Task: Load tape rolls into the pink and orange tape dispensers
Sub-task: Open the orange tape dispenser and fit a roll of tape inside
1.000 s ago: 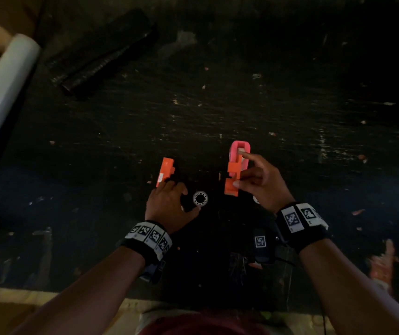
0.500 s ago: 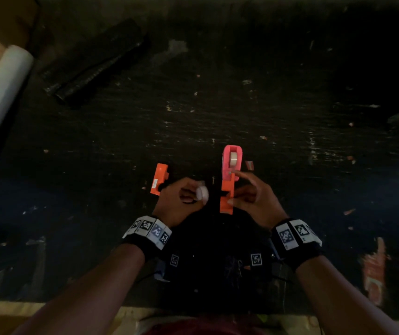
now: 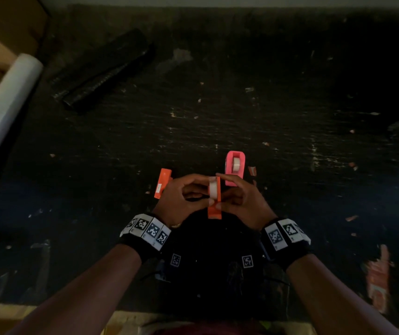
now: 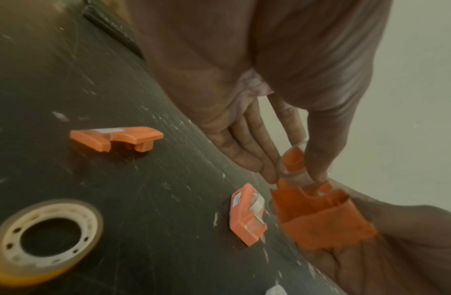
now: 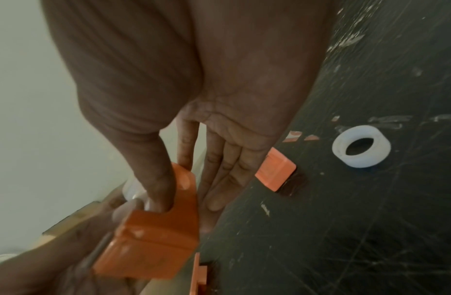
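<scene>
Between hands — orange dispenser

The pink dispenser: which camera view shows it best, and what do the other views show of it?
The head view shows it best: the pink dispenser stands on the table beyond both hands, a tape roll visible inside. The left wrist view shows it small and side-on near the fingers. The right wrist view shows only a corner behind the fingers.

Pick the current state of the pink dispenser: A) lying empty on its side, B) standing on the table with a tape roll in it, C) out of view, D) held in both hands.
B: the pink dispenser stands on the table beyond the hands, a tape roll seated in it, while the left hand and right hand hold the orange dispenser.
</scene>
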